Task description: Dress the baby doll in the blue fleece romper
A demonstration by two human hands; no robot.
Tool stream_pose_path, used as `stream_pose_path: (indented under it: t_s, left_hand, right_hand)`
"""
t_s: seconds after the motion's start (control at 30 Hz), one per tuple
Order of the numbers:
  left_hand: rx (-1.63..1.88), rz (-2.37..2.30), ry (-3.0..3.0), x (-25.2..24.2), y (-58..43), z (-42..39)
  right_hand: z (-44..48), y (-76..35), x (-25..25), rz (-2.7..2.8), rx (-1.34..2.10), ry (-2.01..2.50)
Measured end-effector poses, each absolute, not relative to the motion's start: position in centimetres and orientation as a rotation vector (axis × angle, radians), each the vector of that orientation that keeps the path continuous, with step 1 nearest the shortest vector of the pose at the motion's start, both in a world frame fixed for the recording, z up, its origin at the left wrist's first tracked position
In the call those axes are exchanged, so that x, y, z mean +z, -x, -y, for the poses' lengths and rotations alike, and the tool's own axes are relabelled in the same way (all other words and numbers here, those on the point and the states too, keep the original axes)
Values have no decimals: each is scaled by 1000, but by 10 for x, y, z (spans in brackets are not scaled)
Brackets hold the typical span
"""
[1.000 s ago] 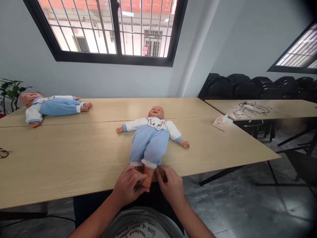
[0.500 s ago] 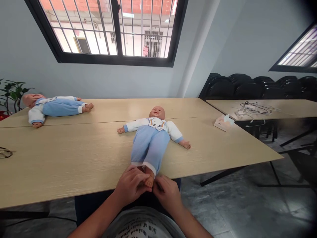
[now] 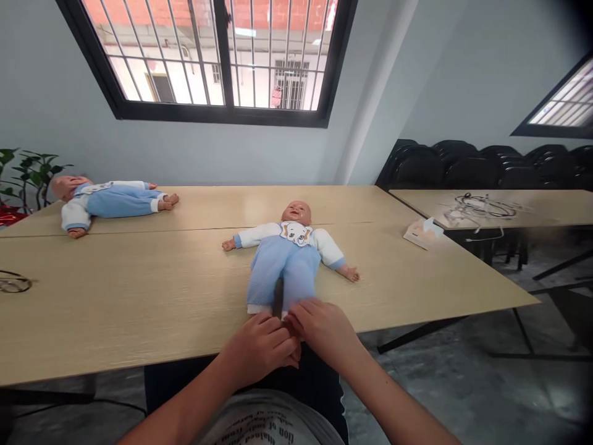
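A baby doll in a blue and white outfit lies on its back on the table, its head away from me and its legs at the near edge. Its bib has an animal face. My left hand is closed around one foot of the doll, which is mostly hidden by my fingers. My right hand has its bent fingers pinched at the white cuff of the same trouser leg, close beside my left fingertips. A dark gap separates the two legs.
Another doll in the same outfit lies at the back left of the table. A small open box stands on the right. Coiled cables lie on a second table, with stacked black chairs behind. A dark looped item is at left.
My right hand has moved up from beside the foot to the trouser cuff. The held leg has shifted slightly right, and the legs are further apart. The view has moved a little.
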State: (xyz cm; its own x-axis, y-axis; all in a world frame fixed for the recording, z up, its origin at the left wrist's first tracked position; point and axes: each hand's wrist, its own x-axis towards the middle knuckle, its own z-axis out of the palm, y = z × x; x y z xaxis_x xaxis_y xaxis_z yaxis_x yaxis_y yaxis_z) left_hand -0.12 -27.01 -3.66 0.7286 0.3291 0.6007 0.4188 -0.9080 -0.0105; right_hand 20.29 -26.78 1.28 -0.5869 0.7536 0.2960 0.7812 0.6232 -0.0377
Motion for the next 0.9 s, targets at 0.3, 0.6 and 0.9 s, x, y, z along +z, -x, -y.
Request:
stream_pose_path:
  t_s: [0.3, 0.6, 0.9]
  left_hand:
    - [-1055, 750, 2858, -44, -7, 281]
    - [-1056, 869, 3076, -39, -9, 277]
    - [-1059, 978, 3110, -47, -8, 277]
  right_hand:
    - [277, -218, -17, 1966, 485, 1340]
    - [153, -256, -57, 1473, 596, 1538]
    - [89, -272, -58, 1491, 608, 1526]
